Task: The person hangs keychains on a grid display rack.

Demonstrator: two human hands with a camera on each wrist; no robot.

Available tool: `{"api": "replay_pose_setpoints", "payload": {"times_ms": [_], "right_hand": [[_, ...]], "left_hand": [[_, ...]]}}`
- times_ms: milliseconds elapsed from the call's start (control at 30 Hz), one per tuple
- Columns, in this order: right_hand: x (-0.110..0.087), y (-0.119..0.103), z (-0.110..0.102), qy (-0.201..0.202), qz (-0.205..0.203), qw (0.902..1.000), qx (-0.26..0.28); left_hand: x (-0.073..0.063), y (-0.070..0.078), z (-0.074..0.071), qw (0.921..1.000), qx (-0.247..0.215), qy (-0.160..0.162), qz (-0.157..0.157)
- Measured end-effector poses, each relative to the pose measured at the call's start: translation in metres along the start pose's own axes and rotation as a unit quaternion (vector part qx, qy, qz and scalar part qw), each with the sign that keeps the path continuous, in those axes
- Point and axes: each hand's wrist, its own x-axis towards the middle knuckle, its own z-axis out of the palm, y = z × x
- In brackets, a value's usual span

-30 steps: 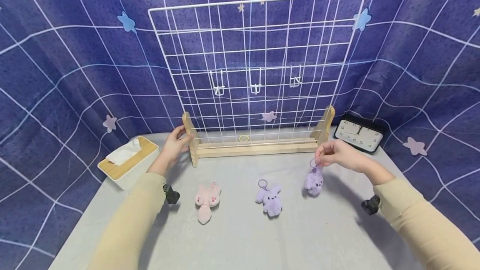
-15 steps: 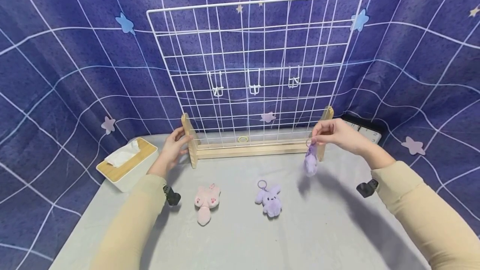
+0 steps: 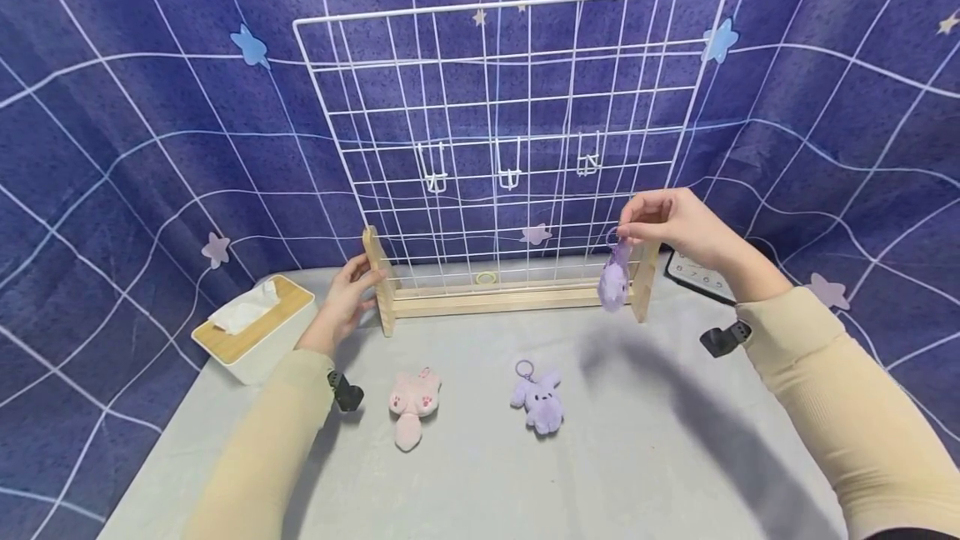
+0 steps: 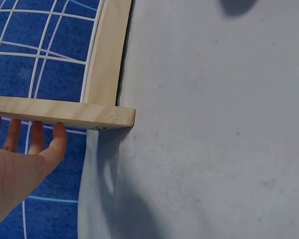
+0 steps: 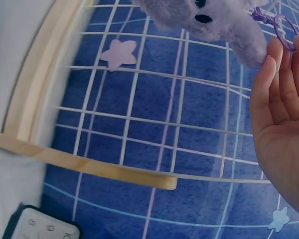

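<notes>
My right hand (image 3: pixel 671 223) pinches the purple ring (image 5: pixel 286 34) of a fluffy purple plush keychain (image 3: pixel 613 282). The plush hangs from it in front of the right end of the white wire grid (image 3: pixel 510 98), over the table. In the right wrist view its dark eyes show at the top. My left hand (image 3: pixel 347 298) rests its fingertips on the outer face of the rack's left wooden foot (image 4: pixel 65 112), all on one side of the board. Three white hooks hang on the grid, the middle hook (image 3: pixel 510 177) among them.
A second purple plush keychain (image 3: pixel 543 402) and a pink plush (image 3: pixel 410 407) lie on the grey table (image 3: pixel 480 482). At left stands a tissue box (image 3: pixel 255 319) with a wooden lid. A clock (image 3: pixel 697 273) sits at right, partly behind my right hand. A patterned blue curtain (image 3: pixel 150 148) surrounds the table.
My right hand has risen with the purple plush keychain, lifting it off the table and slightly left, up to the grid's lower right. My left hand has stayed on the wooden foot.
</notes>
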Motion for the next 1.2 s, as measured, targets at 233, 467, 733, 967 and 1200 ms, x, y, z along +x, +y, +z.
{"api": "replay_pose_setpoints", "payload": {"times_ms": [233,467,733,967,1200], "right_hand": [[0.012,-0.011,-0.003,0.02,-0.002,0.9997,-0.013],[0.028,-0.019,-0.006,0.042,-0.014,0.999,-0.002],[0.037,-0.024,-0.01,0.053,-0.023,0.998,0.026],[0.046,-0.026,-0.01,0.074,-0.024,0.9962,0.037],[0.052,-0.026,-0.01,0.092,-0.025,0.9903,0.101]], "left_hand": [[-0.01,0.013,0.007,0.9999,-0.004,-0.002,-0.016],[-0.007,0.006,0.002,0.9999,-0.002,0.003,-0.012],[0.002,-0.004,-0.001,1.0,0.004,-0.001,0.0],[0.001,-0.004,-0.004,1.0,0.007,0.003,0.002],[0.002,-0.004,-0.001,1.0,0.003,-0.001,0.004]]}}
